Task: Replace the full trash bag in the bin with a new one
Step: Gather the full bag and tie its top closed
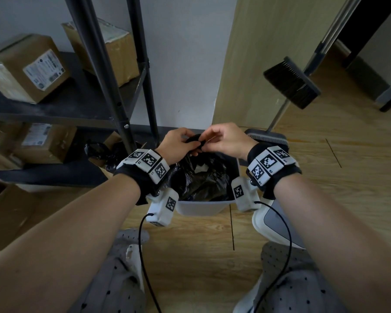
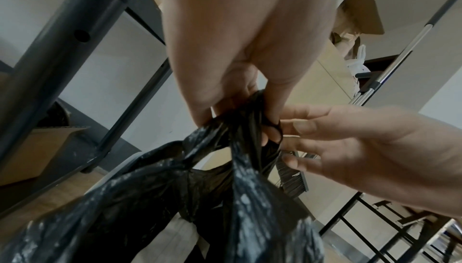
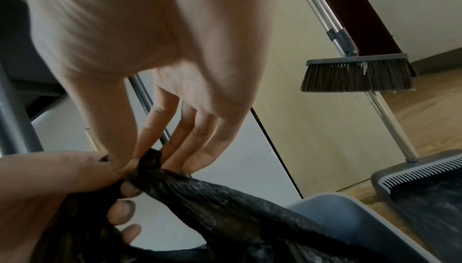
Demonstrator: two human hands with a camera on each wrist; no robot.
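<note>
The black trash bag (image 1: pixel 203 177) sits in the pale grey bin (image 1: pixel 199 207) on the wood floor, its crinkled, glossy plastic flecked with pale dust and its top gathered into twisted strands above the rim. The left hand (image 1: pixel 178 143) grips those strands with curled fingers; the right hand (image 1: pixel 226 138) pinches the bunched end between thumb and fingertips.

The trash bag (image 1: pixel 201 175) you're gripping is glossy black with pale dusty flecks; its bin (image 1: pixel 200 207) is light grey. At two o'clock the broom (image 1: pixel 291 83) has dark bristles. Your trousers (image 1: pixel 113 288) are grey with black dots.
</note>
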